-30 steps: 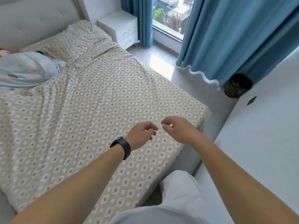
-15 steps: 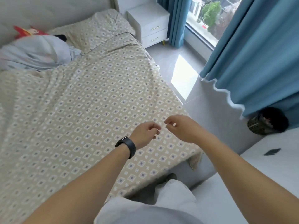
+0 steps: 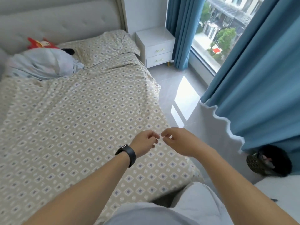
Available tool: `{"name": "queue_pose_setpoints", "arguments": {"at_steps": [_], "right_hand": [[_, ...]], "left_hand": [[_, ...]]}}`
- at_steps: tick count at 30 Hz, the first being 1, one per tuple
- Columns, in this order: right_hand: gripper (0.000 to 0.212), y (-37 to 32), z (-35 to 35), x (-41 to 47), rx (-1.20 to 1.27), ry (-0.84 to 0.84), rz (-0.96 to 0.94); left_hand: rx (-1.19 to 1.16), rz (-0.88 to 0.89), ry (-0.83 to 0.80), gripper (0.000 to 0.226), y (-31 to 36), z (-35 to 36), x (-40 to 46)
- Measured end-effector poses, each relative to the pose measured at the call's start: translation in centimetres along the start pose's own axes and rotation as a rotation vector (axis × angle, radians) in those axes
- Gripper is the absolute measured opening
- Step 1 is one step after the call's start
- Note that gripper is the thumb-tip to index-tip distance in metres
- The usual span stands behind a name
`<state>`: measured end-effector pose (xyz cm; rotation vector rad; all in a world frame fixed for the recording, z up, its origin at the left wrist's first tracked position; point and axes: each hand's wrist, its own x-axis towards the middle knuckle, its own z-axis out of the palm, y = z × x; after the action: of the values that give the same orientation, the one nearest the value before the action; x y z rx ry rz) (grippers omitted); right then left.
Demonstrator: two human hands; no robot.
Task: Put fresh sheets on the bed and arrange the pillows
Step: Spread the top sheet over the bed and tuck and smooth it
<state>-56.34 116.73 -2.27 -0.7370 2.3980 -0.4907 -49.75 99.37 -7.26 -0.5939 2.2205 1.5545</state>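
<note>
A patterned beige sheet (image 3: 78, 120) covers the bed, running up to a padded headboard (image 3: 61, 21). A white nightstand (image 3: 155, 46) stands beside it, near blue curtains (image 3: 259, 88) and a sunlit window. A matching pillow (image 3: 103, 44) lies at the head, next to a pale blue bundle (image 3: 42, 64) (a red toy (image 3: 40, 43) behind it). The left hand (image 3: 143, 143) and right hand (image 3: 180, 142) hover over the sheet's near right edge, fingertips almost meeting, fingers curled; whether they pinch anything I cannot tell.

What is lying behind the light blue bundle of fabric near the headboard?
Behind the light blue bundle, a red soft object and something black stick out against the headboard. Their lower parts are covered by the bundle.
</note>
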Motion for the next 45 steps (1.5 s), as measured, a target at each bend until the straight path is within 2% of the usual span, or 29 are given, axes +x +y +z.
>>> {"name": "queue_pose_setpoints", "arguments": {"at_steps": [4, 7, 10, 13, 20, 26, 29, 32, 37, 42, 45], "right_hand": [[0.032, 7.9, -5.7, 2.9, -0.06, -0.012, -0.026], [0.031, 13.7, -10.9, 5.2, -0.114, 0.028, -0.107], [0.031, 18.6, -15.9, 5.7, -0.069, 0.058, -0.157], [0.03, 22.5, -19.6, 6.5, -0.095, 0.007, -0.23], [0.028, 22.9, -20.7, 8.0, -0.095, -0.064, -0.471], [0.028, 21.1, -18.7, 7.7, -0.137, -0.142, -0.671], [0.027, 22.6, -19.0, 9.2, -0.203, -0.213, -0.771], [0.027, 23.7, -20.2, 12.3, -0.23, -0.257, -0.856], [0.027, 26.1, -24.2, 16.8, -0.336, -0.39, -1.091], [0.026, 28.9, -28.3, 20.2, -0.396, -0.464, -1.157], [0.026, 29.5, -29.2, 21.2, -0.393, -0.52, -1.177]], "left_hand": [[0.023, -0.013, -0.037, 0.022, 4.4, 5.5, 5.9], [-0.064, -0.047, 0.126, 0.024, 9.4, 9.5, 10.5], [-0.164, -0.119, 0.262, 0.026, 14.3, 13.6, 12.5], [-0.116, -0.136, 0.208, 0.025, 17.6, 17.4, 13.6], [-0.187, -0.177, 0.384, 0.026, 19.6, 19.7, 11.5], [-0.263, -0.34, 0.626, 0.021, 17.1, 19.1, 8.9], [-0.373, -0.388, 0.761, 0.018, 17.1, 21.0, 9.7], [-0.429, -0.437, 0.796, 0.021, 17.7, 23.1, 11.8], [-0.644, -0.573, 1.103, 0.025, 20.8, 27.6, 16.1], [-0.711, -0.552, 1.028, 0.022, 26.0, 32.2, 21.0], [-0.735, -0.543, 1.094, 0.021, 27.5, 32.1, 22.4]]}}
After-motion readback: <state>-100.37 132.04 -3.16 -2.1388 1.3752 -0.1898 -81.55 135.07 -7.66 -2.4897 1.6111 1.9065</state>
